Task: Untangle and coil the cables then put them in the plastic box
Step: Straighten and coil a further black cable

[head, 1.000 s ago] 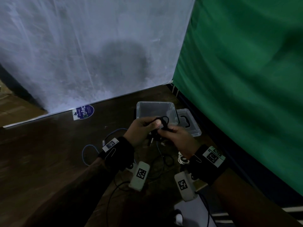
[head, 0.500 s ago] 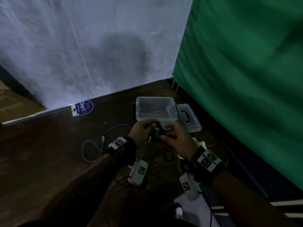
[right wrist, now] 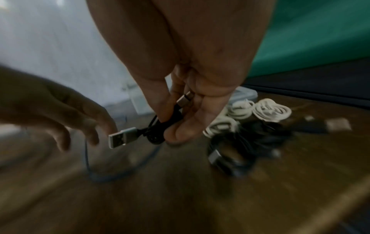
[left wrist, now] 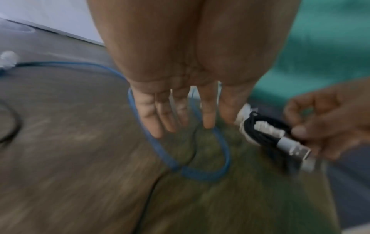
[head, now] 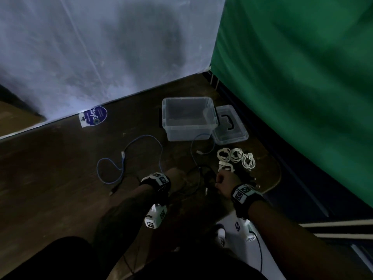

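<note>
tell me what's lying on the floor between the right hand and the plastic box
In the head view, a loop of blue cable and a cluster of coiled white cables lie on the floor between the right hand and the plastic box.

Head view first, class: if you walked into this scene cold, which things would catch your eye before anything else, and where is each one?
The clear plastic box stands open on the dark floor near the corner, its lid lying beside it by the green curtain. Just in front, a cluster of coiled white cables glows against the wood, and a loose blue cable loops across the floor to their left. Nearest the viewer, the right hand pinches a coiled black cable while the left hand is open.
</note>
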`<state>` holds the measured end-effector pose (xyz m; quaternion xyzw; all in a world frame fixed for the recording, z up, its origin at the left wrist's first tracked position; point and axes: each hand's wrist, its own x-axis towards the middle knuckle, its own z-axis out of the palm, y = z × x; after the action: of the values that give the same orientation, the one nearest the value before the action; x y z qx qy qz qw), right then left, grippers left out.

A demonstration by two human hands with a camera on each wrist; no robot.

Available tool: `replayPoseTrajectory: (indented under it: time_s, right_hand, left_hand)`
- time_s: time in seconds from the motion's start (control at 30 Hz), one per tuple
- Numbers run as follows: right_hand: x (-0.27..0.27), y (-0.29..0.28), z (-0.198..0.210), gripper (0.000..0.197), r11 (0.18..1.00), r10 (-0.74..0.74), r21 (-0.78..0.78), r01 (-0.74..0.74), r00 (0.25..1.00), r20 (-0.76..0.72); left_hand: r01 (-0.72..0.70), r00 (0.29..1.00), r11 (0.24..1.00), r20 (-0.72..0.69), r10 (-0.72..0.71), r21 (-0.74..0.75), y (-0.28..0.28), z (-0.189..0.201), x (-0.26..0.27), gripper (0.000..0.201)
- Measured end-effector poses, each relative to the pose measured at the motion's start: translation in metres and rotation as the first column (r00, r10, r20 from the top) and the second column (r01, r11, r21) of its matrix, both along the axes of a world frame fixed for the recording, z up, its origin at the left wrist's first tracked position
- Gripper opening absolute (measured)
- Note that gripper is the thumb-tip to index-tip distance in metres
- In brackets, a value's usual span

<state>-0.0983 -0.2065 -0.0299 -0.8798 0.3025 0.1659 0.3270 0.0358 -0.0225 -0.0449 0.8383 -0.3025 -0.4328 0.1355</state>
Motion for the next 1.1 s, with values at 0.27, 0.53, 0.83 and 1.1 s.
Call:
replayPoseTrajectory:
  time_s: [0.27, 0.53, 0.83, 1.1]
  right_hand:
    - [-0.018, 0.014, -0.030, 0.016, 0.994, 0.094, -0.048, -0.101, 0.988, -0.122]
    - [0.005, 0.021, 0.006, 0.035, 0.930, 0.277, -0.285, -0.231, 0.952, 0.133]
    - [0.071, 0.030, 0.101, 0.022, 0.932, 0.361, -0.142, -0.333, 0.814, 0.455]
    - [0.089, -0.027, 0.182, 0.019, 0.989, -0.061, -0.038, 0.142, 0.633, 0.772]
  left_hand:
    - [0.281, 0.909, 0.930, 0.246, -0.337, 0.238, -0.002, -0.046, -0.017, 0.048]
    - [0.036, 0.963, 0.988, 0.269, 0.007, -0.154, -0.004, -0.001, -0.010, 0.046]
    - [-0.175, 0.943, 0.741, 0.106, 0.316, -0.648, 0.014, 0.111, 0.021, 0.017]
    - [-0.397, 0.899, 0.625, -0.147, 0.413, -0.672, 0.072, 0.127, 0.058, 0.016]
